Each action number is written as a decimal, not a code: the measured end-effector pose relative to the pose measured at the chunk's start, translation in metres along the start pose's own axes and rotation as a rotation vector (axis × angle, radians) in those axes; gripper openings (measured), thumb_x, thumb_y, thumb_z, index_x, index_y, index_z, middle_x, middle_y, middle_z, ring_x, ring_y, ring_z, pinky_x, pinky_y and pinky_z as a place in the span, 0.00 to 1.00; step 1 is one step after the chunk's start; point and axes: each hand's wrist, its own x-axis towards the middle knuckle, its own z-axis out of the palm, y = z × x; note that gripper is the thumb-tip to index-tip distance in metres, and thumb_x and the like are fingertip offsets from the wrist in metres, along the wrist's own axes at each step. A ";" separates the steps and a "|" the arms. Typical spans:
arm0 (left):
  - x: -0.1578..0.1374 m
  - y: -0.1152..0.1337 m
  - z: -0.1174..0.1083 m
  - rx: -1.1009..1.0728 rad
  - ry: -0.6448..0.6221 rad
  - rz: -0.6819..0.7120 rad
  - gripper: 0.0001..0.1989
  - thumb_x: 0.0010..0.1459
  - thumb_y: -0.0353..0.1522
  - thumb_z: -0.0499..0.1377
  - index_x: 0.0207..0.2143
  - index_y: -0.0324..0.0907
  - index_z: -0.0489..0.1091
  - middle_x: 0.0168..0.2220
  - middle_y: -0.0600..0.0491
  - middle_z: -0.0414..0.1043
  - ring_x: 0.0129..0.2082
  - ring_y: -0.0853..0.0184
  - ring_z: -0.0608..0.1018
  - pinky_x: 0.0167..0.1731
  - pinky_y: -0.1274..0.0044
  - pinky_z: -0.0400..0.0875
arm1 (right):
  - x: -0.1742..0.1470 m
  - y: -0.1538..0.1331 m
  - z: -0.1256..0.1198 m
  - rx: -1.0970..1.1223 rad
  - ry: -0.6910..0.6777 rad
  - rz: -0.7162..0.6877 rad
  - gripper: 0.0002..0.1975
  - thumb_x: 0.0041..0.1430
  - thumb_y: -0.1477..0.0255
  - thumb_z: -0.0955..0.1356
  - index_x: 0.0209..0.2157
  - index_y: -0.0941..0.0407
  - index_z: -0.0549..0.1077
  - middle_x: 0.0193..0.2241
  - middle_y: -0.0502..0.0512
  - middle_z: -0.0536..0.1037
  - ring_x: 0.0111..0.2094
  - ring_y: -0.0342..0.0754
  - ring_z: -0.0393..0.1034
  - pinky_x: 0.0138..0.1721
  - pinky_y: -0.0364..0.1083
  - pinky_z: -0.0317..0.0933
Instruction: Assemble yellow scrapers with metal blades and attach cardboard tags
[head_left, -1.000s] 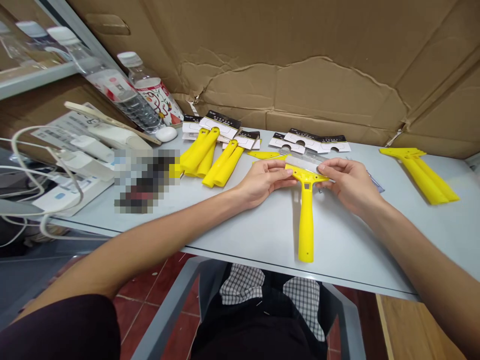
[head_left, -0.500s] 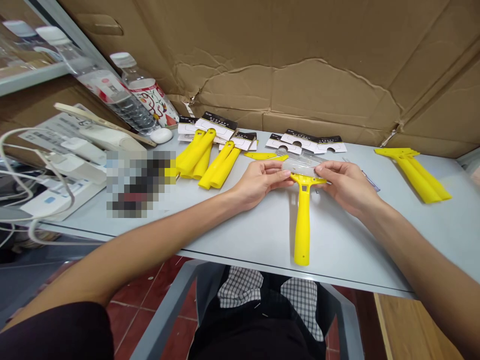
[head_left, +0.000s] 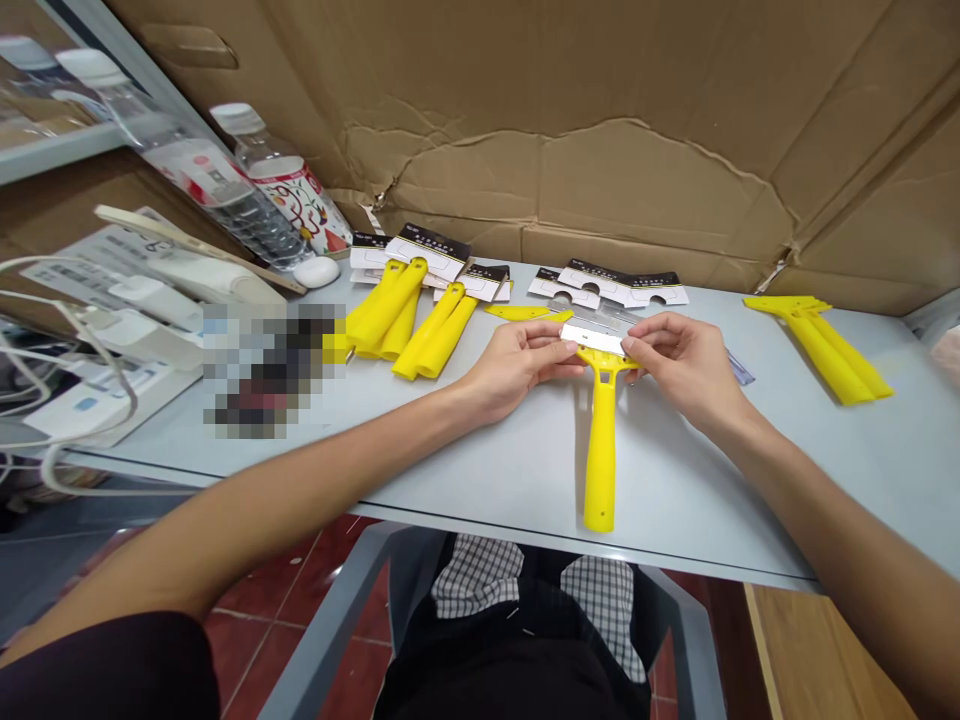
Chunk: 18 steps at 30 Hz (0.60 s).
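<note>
My left hand (head_left: 519, 368) and my right hand (head_left: 676, 362) pinch the two ends of a metal blade (head_left: 594, 338) at the head of a yellow scraper (head_left: 600, 450). The scraper's handle points down towards the table's front edge. My thumbs rest on the near side of the blade, while the fingers behind are partly hidden. Whether the blade is fixed to the head, I cannot tell. Just beyond my hands lie a loose yellow head piece (head_left: 514, 313) and some shiny flat strips (head_left: 611, 318), partly covered by the blade and my fingers.
Several yellow handles (head_left: 439, 335) lie to the left with printed cards (head_left: 429, 250). More cards (head_left: 604, 282) sit at the back. Two yellow scraper bodies (head_left: 832, 350) rest on the right. Bottles (head_left: 292, 180), white cables and a blurred-out dark object (head_left: 277, 370) occupy the left side.
The blade has tilted in my fingers, showing a brighter face with a small dark mark. Both hands still hold it, and the view has shifted slightly.
</note>
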 end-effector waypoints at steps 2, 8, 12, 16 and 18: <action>-0.001 0.001 0.001 0.000 -0.005 -0.003 0.09 0.57 0.26 0.74 0.40 0.35 0.81 0.42 0.43 0.86 0.40 0.62 0.87 0.49 0.68 0.84 | 0.000 0.001 0.000 0.007 0.005 -0.021 0.13 0.57 0.61 0.79 0.36 0.54 0.79 0.34 0.56 0.84 0.29 0.52 0.82 0.31 0.52 0.77; -0.003 0.004 0.006 0.012 0.033 -0.045 0.02 0.62 0.25 0.70 0.37 0.34 0.81 0.41 0.43 0.85 0.38 0.63 0.87 0.40 0.72 0.85 | -0.001 0.000 0.002 -0.017 0.015 -0.051 0.14 0.56 0.61 0.79 0.36 0.54 0.78 0.33 0.55 0.83 0.30 0.51 0.82 0.31 0.51 0.78; -0.005 0.006 0.010 0.042 0.116 -0.084 0.05 0.65 0.22 0.67 0.33 0.33 0.80 0.36 0.45 0.84 0.33 0.67 0.85 0.36 0.75 0.83 | -0.004 0.000 0.006 -0.027 -0.005 -0.047 0.14 0.57 0.61 0.79 0.36 0.54 0.77 0.33 0.55 0.83 0.28 0.50 0.81 0.31 0.50 0.77; -0.006 0.007 0.012 0.040 0.160 -0.060 0.08 0.64 0.20 0.66 0.30 0.33 0.79 0.32 0.48 0.82 0.30 0.70 0.83 0.36 0.77 0.82 | -0.005 -0.005 0.005 -0.012 -0.074 0.003 0.13 0.61 0.61 0.78 0.39 0.54 0.77 0.31 0.54 0.84 0.24 0.48 0.80 0.32 0.49 0.74; -0.006 0.007 0.012 0.035 0.170 -0.035 0.08 0.63 0.20 0.67 0.30 0.33 0.78 0.33 0.48 0.82 0.31 0.70 0.84 0.36 0.78 0.82 | -0.004 -0.008 0.002 0.025 -0.119 0.068 0.13 0.62 0.61 0.78 0.41 0.54 0.77 0.31 0.53 0.84 0.24 0.48 0.80 0.32 0.49 0.74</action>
